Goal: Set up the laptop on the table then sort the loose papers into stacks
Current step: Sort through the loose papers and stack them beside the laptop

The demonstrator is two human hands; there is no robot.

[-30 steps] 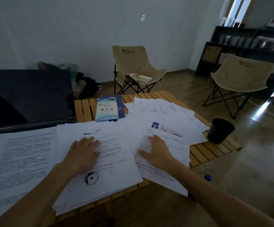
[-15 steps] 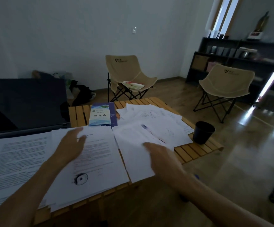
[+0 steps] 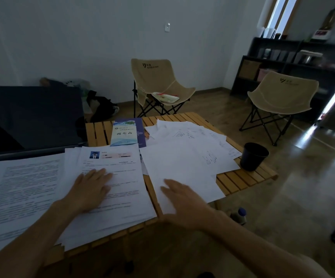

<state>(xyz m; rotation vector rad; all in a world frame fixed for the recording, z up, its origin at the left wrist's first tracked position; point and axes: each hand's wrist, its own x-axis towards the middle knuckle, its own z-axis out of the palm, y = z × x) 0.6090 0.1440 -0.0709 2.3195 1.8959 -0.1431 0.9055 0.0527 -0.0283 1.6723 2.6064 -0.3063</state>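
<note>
The fingers of the left hand (image 3: 91, 189) lie flat and close together, palm down, pressing on the top sheet of the near stack (image 3: 110, 189), a printed page with a small photo at its head (image 3: 94, 154). The fingers of the right hand (image 3: 182, 199) are slightly spread and also flat, resting on the near edge of a blank white sheet (image 3: 182, 173) that overhangs the table's front; neither hand grips anything. Both forearms reach in from the bottom of the view, bare. Two squared piles sit at the left: the one under the left hand and a second stack of dense text (image 3: 18, 189) just beside it, partly over the laptop. To the right a loose heap of papers (image 3: 194, 141) is fanned out unsorted; its sheets cannot be counted. The laptop (image 3: 30, 117) stands open at the table's left, its dark screen upright. One pale-blue booklet (image 3: 124, 133) lies on a purple folder (image 3: 141, 135) at the far middle, and one black cup (image 3: 253, 156) stands at the right edge. The table (image 3: 242, 177) is slatted wood. The room is dim, with a wood floor, white wall, two beige folding chairs (image 3: 160, 81) (image 3: 283, 93) and a dark shelf unit (image 3: 283, 59) at the right.
</note>
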